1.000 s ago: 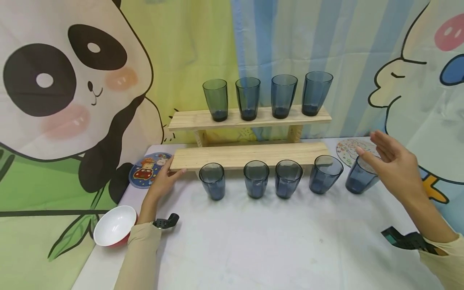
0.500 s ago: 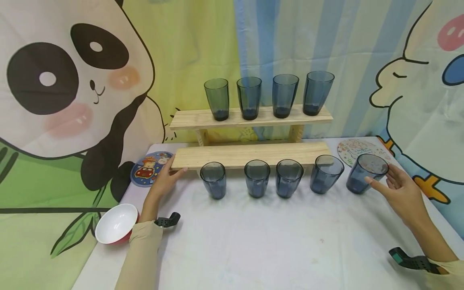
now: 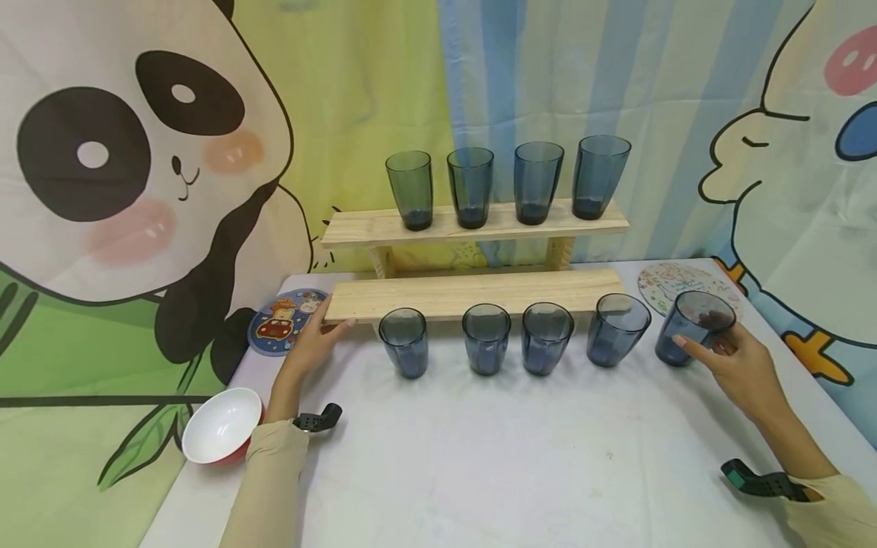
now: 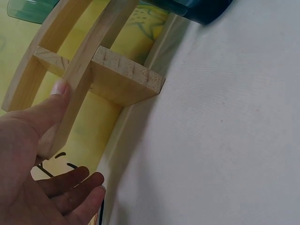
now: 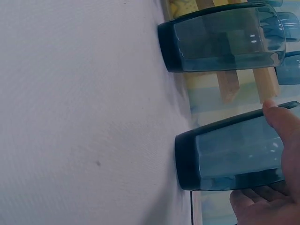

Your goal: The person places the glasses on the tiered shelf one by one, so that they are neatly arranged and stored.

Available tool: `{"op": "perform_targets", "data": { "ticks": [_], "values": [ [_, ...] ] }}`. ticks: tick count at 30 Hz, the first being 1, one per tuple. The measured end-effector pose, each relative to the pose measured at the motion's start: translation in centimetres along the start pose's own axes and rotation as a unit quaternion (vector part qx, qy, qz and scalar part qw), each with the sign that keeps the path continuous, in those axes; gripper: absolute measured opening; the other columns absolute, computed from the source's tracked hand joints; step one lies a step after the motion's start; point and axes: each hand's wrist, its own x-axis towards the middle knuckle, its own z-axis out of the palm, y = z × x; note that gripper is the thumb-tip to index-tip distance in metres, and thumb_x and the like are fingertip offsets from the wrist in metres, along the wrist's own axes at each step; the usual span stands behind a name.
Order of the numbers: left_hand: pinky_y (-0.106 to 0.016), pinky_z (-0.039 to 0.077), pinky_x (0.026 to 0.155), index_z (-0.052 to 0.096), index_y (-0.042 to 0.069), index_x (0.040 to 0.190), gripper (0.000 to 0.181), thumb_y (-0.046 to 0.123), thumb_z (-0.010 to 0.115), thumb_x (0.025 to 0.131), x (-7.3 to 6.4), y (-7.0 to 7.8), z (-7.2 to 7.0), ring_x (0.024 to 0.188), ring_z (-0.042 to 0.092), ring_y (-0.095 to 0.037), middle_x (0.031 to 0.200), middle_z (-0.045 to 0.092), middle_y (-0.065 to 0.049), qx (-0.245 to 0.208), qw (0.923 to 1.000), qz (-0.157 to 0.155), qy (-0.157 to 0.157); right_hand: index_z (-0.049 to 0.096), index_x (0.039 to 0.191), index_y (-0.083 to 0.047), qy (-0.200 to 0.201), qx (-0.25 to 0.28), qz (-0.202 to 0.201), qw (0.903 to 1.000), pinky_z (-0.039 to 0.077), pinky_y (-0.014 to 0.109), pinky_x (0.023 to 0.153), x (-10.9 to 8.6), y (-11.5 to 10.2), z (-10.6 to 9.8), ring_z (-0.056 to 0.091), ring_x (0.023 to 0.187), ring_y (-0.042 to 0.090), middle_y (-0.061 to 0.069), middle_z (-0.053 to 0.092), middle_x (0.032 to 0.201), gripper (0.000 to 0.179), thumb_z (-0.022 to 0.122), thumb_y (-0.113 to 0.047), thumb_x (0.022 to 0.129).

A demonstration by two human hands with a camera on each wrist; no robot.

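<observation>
My right hand [image 3: 743, 373] grips the rightmost blue glass [image 3: 685, 327], thumb on its near side and fingers around the far right side. In the right wrist view that glass [image 5: 234, 157] stands upright, its base at the white tabletop. At the left end of the two-tier wooden shelf [image 3: 473, 293], my left hand [image 3: 311, 346] holds the lower board. The left wrist view has the thumb [image 4: 58, 91] pressed on the board's edge, the other fingers lying beyond its end. Several more glasses [image 3: 484, 340] stand in a row before the shelf.
Several glasses [image 3: 470, 188] stand on the upper board. A white bowl with a red outside [image 3: 222, 426] is at the left table edge. A blue round mat [image 3: 281, 323] lies left of the shelf, a pale patterned one [image 3: 668, 280] right. A printed curtain [image 3: 370, 91] hangs behind.
My right hand has come down from above the rightmost glass to its right side and closed around it. The left hand keeps its place on the shelf's end.
</observation>
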Motion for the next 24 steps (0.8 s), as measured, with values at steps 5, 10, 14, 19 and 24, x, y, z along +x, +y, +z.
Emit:
{"op": "perform_targets", "data": {
  "ticks": [5, 10, 14, 19, 24],
  "values": [
    [-0.062, 0.031, 0.124, 0.007, 0.014, 0.172, 0.090, 0.032, 0.066, 0.106, 0.1, -0.1, 0.0, 0.150, 0.037, -0.051, 0.172, 0.018, -0.028, -0.012, 0.9998, 0.013, -0.002, 0.028, 0.165, -0.001, 0.009, 0.002, 0.005, 0.9999, 0.029, 0.063, 0.117, -0.1, 0.4, 0.2, 0.031, 0.148, 0.060, 0.035, 0.030, 0.164, 0.090, 0.069, -0.049, 0.101],
    [-0.061, 0.031, 0.124, 0.006, 0.012, 0.171, 0.090, 0.030, 0.066, 0.106, 0.2, 0.0, 0.0, 0.150, 0.037, -0.051, 0.172, 0.017, -0.029, -0.016, 0.9997, 0.018, -0.002, 0.035, 0.162, 0.001, 0.024, -0.002, 0.005, 0.9997, 0.031, 0.063, 0.117, 0.0, 0.4, 0.3, 0.036, 0.145, 0.060, 0.036, 0.039, 0.159, 0.087, 0.070, -0.049, 0.101],
    [-0.061, 0.030, 0.124, 0.006, 0.013, 0.171, 0.090, 0.029, 0.066, 0.106, 0.2, 0.0, 0.0, 0.151, 0.036, -0.051, 0.172, 0.016, -0.029, -0.020, 0.9997, 0.016, -0.002, 0.037, 0.161, 0.002, 0.029, -0.004, 0.006, 0.9995, 0.033, 0.065, 0.115, 0.2, 0.2, 0.3, 0.038, 0.144, 0.061, 0.037, 0.040, 0.158, 0.086, 0.070, -0.049, 0.100],
    [-0.061, 0.031, 0.124, 0.006, 0.014, 0.172, 0.090, 0.031, 0.066, 0.106, 0.2, -0.1, -0.1, 0.151, 0.036, -0.050, 0.172, 0.018, -0.028, -0.014, 0.9998, 0.012, 0.000, 0.038, 0.160, 0.003, 0.027, -0.005, 0.003, 0.9996, 0.035, 0.068, 0.112, 0.3, -0.9, -0.1, 0.039, 0.142, 0.062, 0.039, 0.042, 0.156, 0.085, 0.070, -0.049, 0.100],
    [-0.061, 0.031, 0.124, 0.007, 0.014, 0.172, 0.090, 0.031, 0.066, 0.106, 0.2, 0.0, 0.0, 0.150, 0.038, -0.050, 0.172, 0.019, -0.029, -0.015, 0.9998, 0.014, -0.002, 0.041, 0.159, 0.002, 0.031, -0.021, 0.005, 0.9993, 0.051, 0.060, 0.107, 0.6, -2.9, -1.6, 0.048, 0.137, 0.057, 0.036, 0.053, 0.149, 0.085, 0.069, -0.052, 0.100]
  ]
}}
